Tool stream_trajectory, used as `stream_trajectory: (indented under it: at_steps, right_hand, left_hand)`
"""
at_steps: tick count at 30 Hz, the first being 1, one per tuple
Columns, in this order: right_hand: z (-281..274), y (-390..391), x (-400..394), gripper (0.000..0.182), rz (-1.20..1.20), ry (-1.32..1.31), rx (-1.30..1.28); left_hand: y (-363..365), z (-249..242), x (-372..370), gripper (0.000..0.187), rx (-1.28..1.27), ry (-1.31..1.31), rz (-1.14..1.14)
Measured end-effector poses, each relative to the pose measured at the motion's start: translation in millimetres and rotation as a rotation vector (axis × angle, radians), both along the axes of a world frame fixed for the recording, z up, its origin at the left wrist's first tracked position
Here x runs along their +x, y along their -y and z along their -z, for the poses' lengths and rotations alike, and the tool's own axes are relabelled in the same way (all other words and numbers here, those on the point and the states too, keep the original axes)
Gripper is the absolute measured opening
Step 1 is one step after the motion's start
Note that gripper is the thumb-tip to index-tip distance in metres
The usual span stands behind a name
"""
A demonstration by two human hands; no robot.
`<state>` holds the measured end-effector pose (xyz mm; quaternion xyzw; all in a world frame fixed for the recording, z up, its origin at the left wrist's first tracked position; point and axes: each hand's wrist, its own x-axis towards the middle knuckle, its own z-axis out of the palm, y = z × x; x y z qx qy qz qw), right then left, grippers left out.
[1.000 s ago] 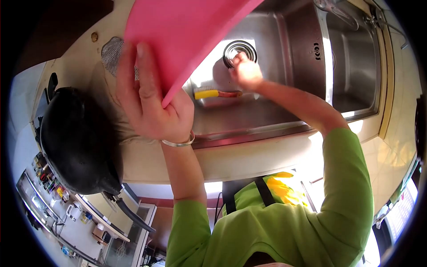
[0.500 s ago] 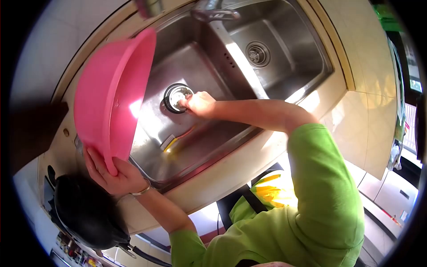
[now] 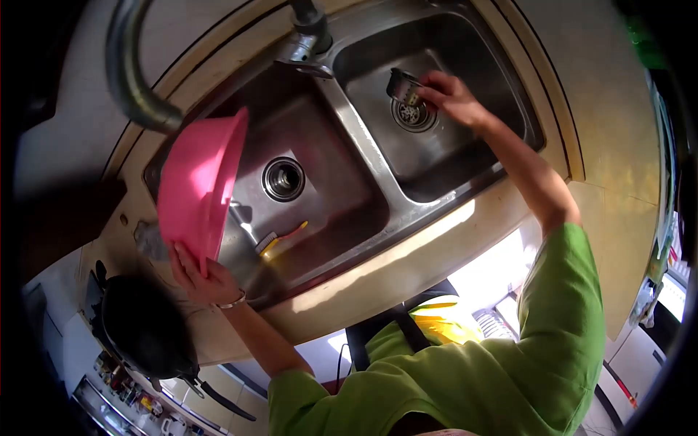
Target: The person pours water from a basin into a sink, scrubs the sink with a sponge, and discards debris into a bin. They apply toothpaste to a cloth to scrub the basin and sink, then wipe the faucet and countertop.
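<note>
My left hand (image 3: 200, 275) grips the rim of a pink plastic basin (image 3: 195, 174), which is tipped on its side over the left part of the sink. My right hand (image 3: 452, 98) pinches a metal sink strainer (image 3: 403, 86), held tilted just above the drain (image 3: 414, 115) of the right sink bowl (image 3: 443, 156). In the left bowl (image 3: 327, 156) the drain hole (image 3: 283, 179) is uncovered. A yellow-handled brush (image 3: 282, 239) lies on that bowl's floor, near its front side.
The curved faucet (image 3: 138, 80) arches over the back left, and its lever (image 3: 305, 67) sits behind the divider. A black wok (image 3: 145, 320) stands on the counter at the left. A crumpled clear plastic item (image 3: 149, 240) lies beside the basin.
My right hand has moved from the left drain across to the right bowl and now holds the strainer there. The pink basin has come lower, still in my left hand. The view has shifted.
</note>
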<state>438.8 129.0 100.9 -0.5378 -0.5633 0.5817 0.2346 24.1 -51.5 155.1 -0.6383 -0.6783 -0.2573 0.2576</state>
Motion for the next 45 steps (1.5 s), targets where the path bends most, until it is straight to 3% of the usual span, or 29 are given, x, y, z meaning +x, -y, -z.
stream_trajectory:
  at_steps: [2,3,4,6,7,10,12,14,16,17,19,20,23,24,27,29,30,32,34,36,38,40,41,42,45]
  right_hand:
    - [8,-3,5,0.017,-0.064,0.153,0.182]
    - [7,-4,8,0.019,-0.199,0.284,0.475]
    - [12,-3,10,0.019,-0.175,0.288,0.453]
    - [20,-6,10,0.016,-0.286,0.326,0.991]
    - [26,-4,7,0.016,-0.271,0.328,0.985]
    - [22,-4,-5,0.015,-0.243,0.233,0.804]
    - [14,-10,-19,0.018,0.069,-0.104,-0.012]
    - [27,-24,-28,0.022,0.245,-0.372,-0.148]
    - [67,-53,-14,0.019,0.033,-0.749,-0.425]
    - [92,-63,-20,0.019,0.007,-0.746,-0.423]
    - [132,-61,-31,0.018,0.437,-0.343,-0.588]
    - [139,-62,-27,0.018,0.43,-0.341,-0.593]
    - [126,-73,-22,0.022,0.326,-0.733,-0.918]
    - [108,-77,-17,0.024,0.282,-0.75,-0.915]
    - [129,-83,-5,0.023,0.338,-0.606,-0.836]
    - [129,-79,0,0.023,0.49,-0.484,-0.835]
    - [127,-81,8,0.023,0.488,-0.481,-0.844]
    - [117,-93,29,0.023,0.361,-0.743,-0.864]
    - [122,-90,34,0.021,0.496,-0.655,-0.966]
    - [123,-81,37,0.018,0.591,-0.542,-0.821]
    - [115,-85,41,0.019,0.518,-0.66,-0.899]
    - [128,-87,43,0.019,0.783,-0.471,-0.802]
    - [133,-86,47,0.02,0.75,-0.224,-0.767]
    - [128,-88,47,0.02,0.744,-0.231,-0.762]
    - [101,-87,52,0.017,0.522,-0.872,-0.917]
  left_hand:
    - [0,5,3,0.041,-0.009,-0.022,0.002]
    - [1,8,3,0.041,-0.005,-0.032,-0.006]
    - [1,12,4,0.041,-0.022,-0.033,0.022]
    - [2,17,3,0.043,-0.022,-0.096,0.021]
    - [3,18,3,0.043,-0.026,-0.101,0.035]
    - [2,22,2,0.044,-0.007,-0.086,0.043]
    - [6,21,0,0.045,-0.038,-0.089,0.014]
    - [7,22,-2,0.045,-0.026,-0.082,0.018]
    - [4,25,-3,0.046,-0.002,-0.067,0.01]
    - [3,24,-3,0.046,0.002,-0.055,0.005]
    - [11,25,-2,0.046,-0.021,-0.042,-0.016]
    - [9,25,-1,0.045,-0.008,-0.049,-0.026]
    - [6,24,-7,0.043,-0.007,-0.084,-0.042]
    - [6,24,-7,0.041,-0.02,-0.099,-0.031]
    - [2,22,2,0.038,-0.004,-0.067,-0.041]
    - [1,23,1,0.036,0.009,-0.054,-0.048]
    - [3,24,2,0.035,0.01,-0.039,-0.052]
    - [2,24,3,0.034,0.007,-0.045,-0.048]
    - [2,23,7,0.032,0.007,-0.046,-0.04]
    - [2,24,6,0.031,-0.037,-0.045,-0.078]
    - [2,26,8,0.032,-0.027,-0.049,-0.075]
    - [3,25,12,0.032,-0.016,-0.052,-0.071]
    - [2,25,13,0.032,-0.02,-0.061,-0.076]
    - [1,24,10,0.032,-0.021,-0.076,-0.082]
    - [4,29,7,0.036,-0.003,-0.05,-0.077]
